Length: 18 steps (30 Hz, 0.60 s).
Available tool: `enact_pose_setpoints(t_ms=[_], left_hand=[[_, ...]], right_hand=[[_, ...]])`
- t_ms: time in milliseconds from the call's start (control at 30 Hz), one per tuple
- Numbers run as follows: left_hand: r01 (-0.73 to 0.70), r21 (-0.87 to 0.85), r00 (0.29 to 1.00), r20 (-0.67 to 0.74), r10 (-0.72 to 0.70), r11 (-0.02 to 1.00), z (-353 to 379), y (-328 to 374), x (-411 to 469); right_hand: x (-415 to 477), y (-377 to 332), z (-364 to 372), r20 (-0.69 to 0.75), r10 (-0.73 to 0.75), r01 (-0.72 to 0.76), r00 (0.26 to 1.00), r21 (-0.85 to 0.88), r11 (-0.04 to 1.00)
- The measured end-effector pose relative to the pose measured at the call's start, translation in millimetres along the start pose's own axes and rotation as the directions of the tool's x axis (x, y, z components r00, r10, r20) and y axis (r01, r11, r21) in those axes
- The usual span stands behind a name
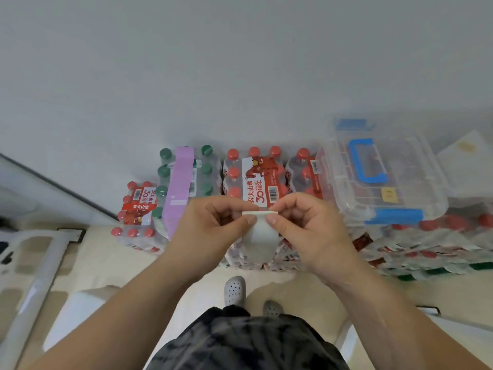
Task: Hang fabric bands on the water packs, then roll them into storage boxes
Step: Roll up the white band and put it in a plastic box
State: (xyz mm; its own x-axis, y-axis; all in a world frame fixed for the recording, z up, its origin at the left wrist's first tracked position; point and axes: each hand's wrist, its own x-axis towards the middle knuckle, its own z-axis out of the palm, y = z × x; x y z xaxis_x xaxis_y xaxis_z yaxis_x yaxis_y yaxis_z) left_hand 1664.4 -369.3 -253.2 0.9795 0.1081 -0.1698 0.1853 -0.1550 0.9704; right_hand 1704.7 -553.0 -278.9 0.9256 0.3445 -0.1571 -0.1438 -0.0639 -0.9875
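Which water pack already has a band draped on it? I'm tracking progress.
The green-capped pack, second from the left: a lilac band lies over its top. The red-capped packs carry none.

white band (pixel 260 236): upper edge pinched between fingers – lower part blocks the pack front behind it at frame centre
left hand (pixel 210 228): covers lower end of the purple band (pixel 179 188)
red-cap pack (pixel 262 182): lower label hidden behind both hands
clear storage box (pixel 384 180): blurred – contents unreadable, yellow tag text too small
packs at right edge (pixel 440 247): smeared, cut off by frame edge
white frame, lower left (pixel 34 276): cut off, identity unclear
forearms: run out of the bottom edge
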Motion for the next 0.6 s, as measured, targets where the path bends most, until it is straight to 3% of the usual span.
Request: enact_pose_setpoints(t_ms=[233,433,600], left_hand=[[-0.031,-0.049,0.999,-0.047,0.028,0.998,11.9,-0.8,-31.9],[-0.029,-0.168,0.999,-0.047,0.021,0.985,4.8,-4.3,-45.0],[-0.053,-0.109,0.998,-0.026,0.051,0.993,-16.0,-4.0,-51.4]], right_hand=[[-18.8,1.4,-6.3,0.126,-0.048,0.048,0.991,0.011,0.999],[-28.5,-3.1,7.6,0.112,-0.112,0.111,0.987,0.019,0.994],[-34.1,-4.3,27.7,0.085,-0.116,0.115,0.99,0.013,0.993]])
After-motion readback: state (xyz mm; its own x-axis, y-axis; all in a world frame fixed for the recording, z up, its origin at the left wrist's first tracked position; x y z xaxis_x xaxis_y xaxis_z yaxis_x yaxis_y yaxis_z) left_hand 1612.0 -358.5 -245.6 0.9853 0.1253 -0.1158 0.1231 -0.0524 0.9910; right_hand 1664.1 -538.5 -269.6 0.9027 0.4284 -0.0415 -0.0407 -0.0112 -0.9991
